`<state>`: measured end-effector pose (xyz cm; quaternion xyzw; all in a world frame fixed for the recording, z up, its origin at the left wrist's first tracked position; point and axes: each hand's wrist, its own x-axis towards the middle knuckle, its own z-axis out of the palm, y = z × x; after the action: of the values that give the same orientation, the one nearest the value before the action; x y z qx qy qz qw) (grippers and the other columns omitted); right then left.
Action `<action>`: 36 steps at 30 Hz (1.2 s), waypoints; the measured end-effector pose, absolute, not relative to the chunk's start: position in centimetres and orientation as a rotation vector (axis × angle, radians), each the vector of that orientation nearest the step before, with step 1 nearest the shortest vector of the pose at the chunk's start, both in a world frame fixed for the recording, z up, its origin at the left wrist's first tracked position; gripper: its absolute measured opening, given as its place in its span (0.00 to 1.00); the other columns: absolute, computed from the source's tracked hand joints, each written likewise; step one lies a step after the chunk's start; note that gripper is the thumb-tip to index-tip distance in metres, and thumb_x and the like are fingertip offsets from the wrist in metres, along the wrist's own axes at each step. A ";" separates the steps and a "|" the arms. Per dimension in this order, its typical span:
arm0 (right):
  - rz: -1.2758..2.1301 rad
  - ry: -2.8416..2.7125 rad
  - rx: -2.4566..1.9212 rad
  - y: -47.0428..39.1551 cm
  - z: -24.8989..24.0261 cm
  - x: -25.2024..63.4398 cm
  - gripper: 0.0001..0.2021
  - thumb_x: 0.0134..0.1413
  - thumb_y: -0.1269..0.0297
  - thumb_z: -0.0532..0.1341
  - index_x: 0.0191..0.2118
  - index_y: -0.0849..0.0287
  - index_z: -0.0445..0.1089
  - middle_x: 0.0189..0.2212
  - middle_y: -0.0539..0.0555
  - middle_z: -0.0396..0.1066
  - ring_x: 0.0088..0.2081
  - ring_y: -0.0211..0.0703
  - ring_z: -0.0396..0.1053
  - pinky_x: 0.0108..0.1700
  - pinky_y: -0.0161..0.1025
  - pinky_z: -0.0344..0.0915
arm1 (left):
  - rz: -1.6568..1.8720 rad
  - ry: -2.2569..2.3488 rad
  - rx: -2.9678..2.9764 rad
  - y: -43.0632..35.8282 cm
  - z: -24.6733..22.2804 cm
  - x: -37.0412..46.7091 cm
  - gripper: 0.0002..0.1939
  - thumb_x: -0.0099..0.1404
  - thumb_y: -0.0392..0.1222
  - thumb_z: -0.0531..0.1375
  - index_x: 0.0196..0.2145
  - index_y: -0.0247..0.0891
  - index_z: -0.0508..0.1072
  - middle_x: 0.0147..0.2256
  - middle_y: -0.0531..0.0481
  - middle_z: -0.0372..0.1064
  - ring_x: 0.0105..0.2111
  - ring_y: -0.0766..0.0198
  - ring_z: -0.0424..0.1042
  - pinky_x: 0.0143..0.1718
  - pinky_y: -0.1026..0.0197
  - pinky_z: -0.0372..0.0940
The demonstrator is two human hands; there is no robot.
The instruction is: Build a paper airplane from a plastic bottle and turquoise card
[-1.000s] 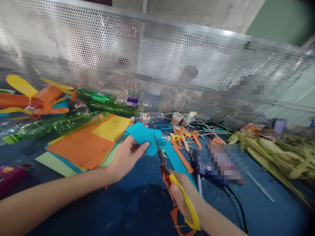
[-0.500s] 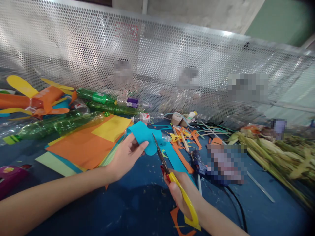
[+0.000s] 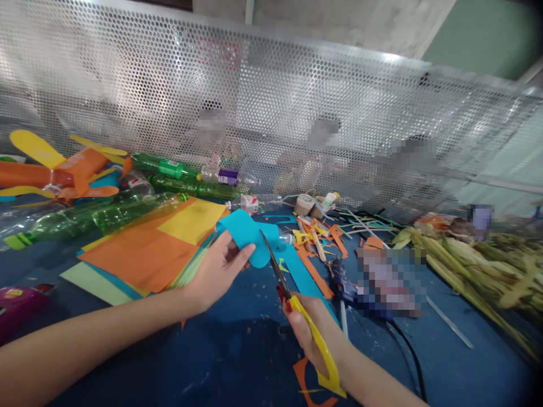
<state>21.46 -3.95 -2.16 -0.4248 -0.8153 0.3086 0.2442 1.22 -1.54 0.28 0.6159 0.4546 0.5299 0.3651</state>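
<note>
In the middle of the head view, my left hand (image 3: 220, 268) pinches a curved piece of blue paper (image 3: 245, 230) between thumb and fingers. My right hand (image 3: 316, 322) is wrapped round the yellow handle of a pair of scissors (image 3: 314, 333), a bit of red showing near the pivot. The blades point up and away, their tips at the blue paper. A clear bottle (image 3: 288, 238) lies behind the paper, mostly hidden by it. Below my right hand are orange scraps (image 3: 302, 376).
Stacked coloured sheets (image 3: 144, 251) and green bottles (image 3: 63, 223) lie left, near a purple tool (image 3: 19, 302) and a paper pinwheel (image 3: 80, 169). Right are paper scraps (image 3: 311, 271), a blue tool (image 3: 344, 282) with a black cord and husks (image 3: 449, 265). Perforated metal (image 3: 271, 102) stands behind.
The scissors have shifted very slightly left along the blue paper, together with my right hand. My left hand and the paper are almost unmoved.
</note>
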 end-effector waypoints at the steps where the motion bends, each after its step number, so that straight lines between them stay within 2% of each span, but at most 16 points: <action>1: 0.844 -2.218 -1.165 -4.0 -2.2 21.4 0.25 0.54 0.40 0.41 0.23 0.58 0.52 0.18 0.46 0.49 0.22 0.34 0.48 0.23 0.35 0.46 | 1.367 1.163 1.587 -1.5 0.2 1.2 0.10 0.63 0.48 0.53 0.35 0.38 0.61 0.27 0.55 0.64 0.26 0.67 0.67 0.29 0.64 0.63; 6: 1.030 -1.918 -1.325 -4.0 -2.8 20.9 0.24 0.55 0.41 0.41 0.21 0.56 0.50 0.12 0.44 0.47 0.14 0.32 0.49 0.17 0.33 0.45 | 1.351 1.139 1.561 -1.4 0.0 1.1 0.10 0.62 0.47 0.54 0.37 0.39 0.62 0.27 0.54 0.65 0.27 0.67 0.67 0.29 0.64 0.64; 8: 1.108 -1.776 -1.360 -3.4 -2.9 21.0 0.23 0.56 0.43 0.41 0.21 0.56 0.52 0.10 0.44 0.50 0.12 0.34 0.53 0.16 0.33 0.50 | 1.306 1.122 1.539 -1.4 -0.1 1.3 0.11 0.62 0.47 0.54 0.39 0.39 0.62 0.28 0.53 0.67 0.27 0.66 0.68 0.29 0.64 0.64; 10: 1.073 -1.786 -1.288 -2.6 -2.7 21.4 0.21 0.55 0.45 0.46 0.22 0.56 0.55 0.14 0.47 0.59 0.18 0.37 0.61 0.21 0.33 0.58 | 1.203 1.053 1.535 -1.6 -0.5 1.6 0.17 0.61 0.46 0.55 0.45 0.40 0.59 0.31 0.51 0.69 0.28 0.64 0.69 0.28 0.64 0.64; 11: 1.022 -1.805 -1.249 -2.2 -2.6 21.5 0.20 0.54 0.46 0.49 0.22 0.56 0.56 0.16 0.49 0.62 0.21 0.38 0.63 0.24 0.34 0.60 | 1.126 1.003 1.543 -1.7 -0.8 1.7 0.22 0.60 0.45 0.56 0.50 0.41 0.55 0.32 0.50 0.69 0.28 0.64 0.69 0.28 0.64 0.65; 13: 0.913 -1.812 -1.193 -1.4 -2.4 21.8 0.17 0.51 0.48 0.54 0.24 0.56 0.56 0.21 0.50 0.63 0.25 0.40 0.64 0.29 0.36 0.63 | 0.937 0.897 1.566 -2.0 -1.5 2.0 0.36 0.59 0.43 0.57 0.59 0.43 0.40 0.31 0.50 0.69 0.26 0.64 0.69 0.26 0.64 0.65; 15: 0.868 -1.788 -1.160 -0.9 -2.3 21.8 0.16 0.48 0.49 0.57 0.25 0.56 0.56 0.23 0.50 0.63 0.27 0.41 0.64 0.31 0.38 0.63 | 0.744 0.832 1.586 -2.3 -2.2 2.1 0.46 0.59 0.40 0.58 0.61 0.44 0.27 0.27 0.53 0.68 0.23 0.65 0.68 0.23 0.64 0.64; 18: 0.818 -1.729 -1.178 -0.7 -2.4 21.6 0.16 0.43 0.52 0.61 0.26 0.56 0.55 0.23 0.48 0.60 0.26 0.40 0.62 0.31 0.39 0.63 | 0.493 0.782 1.619 -2.7 -2.9 2.0 0.48 0.58 0.38 0.58 0.61 0.46 0.23 0.25 0.54 0.68 0.22 0.66 0.67 0.22 0.66 0.62; 21: 0.800 -1.716 -1.194 -0.8 -2.5 21.6 0.14 0.44 0.56 0.61 0.26 0.55 0.54 0.21 0.45 0.55 0.24 0.38 0.59 0.28 0.38 0.61 | 0.391 0.740 1.597 -2.8 -3.1 1.8 0.49 0.58 0.40 0.60 0.61 0.49 0.24 0.27 0.53 0.68 0.21 0.67 0.67 0.22 0.65 0.63; 23: 0.849 -1.721 -1.181 -0.8 -2.4 21.7 0.14 0.45 0.57 0.61 0.27 0.56 0.54 0.20 0.44 0.53 0.22 0.36 0.57 0.26 0.36 0.59 | 0.419 0.709 1.524 -2.8 -3.1 1.8 0.49 0.58 0.45 0.60 0.61 0.49 0.25 0.27 0.53 0.67 0.22 0.67 0.67 0.23 0.65 0.63; 25: 0.875 -1.729 -1.170 -0.8 -2.3 21.7 0.14 0.43 0.58 0.61 0.26 0.56 0.53 0.20 0.44 0.51 0.22 0.35 0.56 0.24 0.35 0.57 | 0.514 0.726 1.416 -2.7 -3.2 1.9 0.44 0.59 0.51 0.57 0.62 0.44 0.31 0.27 0.52 0.67 0.23 0.65 0.67 0.25 0.63 0.63; 27: 0.899 -1.757 -1.143 -1.0 -2.2 21.6 0.14 0.43 0.59 0.62 0.25 0.56 0.53 0.20 0.44 0.51 0.21 0.35 0.55 0.23 0.34 0.56 | 0.654 0.794 1.322 -2.4 -3.4 2.1 0.36 0.60 0.54 0.55 0.61 0.40 0.46 0.29 0.49 0.68 0.28 0.63 0.68 0.30 0.60 0.64; 30: 0.959 -1.819 -1.084 -1.4 -2.3 21.1 0.14 0.42 0.62 0.61 0.24 0.56 0.52 0.20 0.44 0.51 0.21 0.34 0.54 0.23 0.33 0.57 | 0.858 0.829 1.252 -1.9 -3.7 2.4 0.24 0.61 0.53 0.54 0.52 0.38 0.64 0.37 0.46 0.69 0.36 0.60 0.68 0.40 0.57 0.63; 32: 1.002 -1.857 -1.085 -1.9 -2.3 20.7 0.13 0.42 0.64 0.61 0.24 0.56 0.52 0.20 0.44 0.51 0.21 0.33 0.54 0.24 0.33 0.58 | 0.952 0.790 1.231 -1.5 -3.7 2.5 0.21 0.63 0.51 0.53 0.49 0.38 0.67 0.40 0.45 0.69 0.38 0.59 0.68 0.41 0.57 0.63; 36: 1.111 -1.897 -1.114 -2.6 -2.4 20.3 0.12 0.42 0.65 0.60 0.25 0.55 0.51 0.19 0.43 0.52 0.20 0.33 0.54 0.22 0.32 0.57 | 1.061 0.835 1.254 -1.2 -3.5 2.4 0.19 0.62 0.48 0.54 0.48 0.38 0.68 0.38 0.47 0.70 0.36 0.61 0.68 0.40 0.57 0.64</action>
<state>20.30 -2.59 -2.38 -0.4263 -0.7260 0.4253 0.3322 2.36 -1.20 -3.45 0.5420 0.3608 0.4585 0.6049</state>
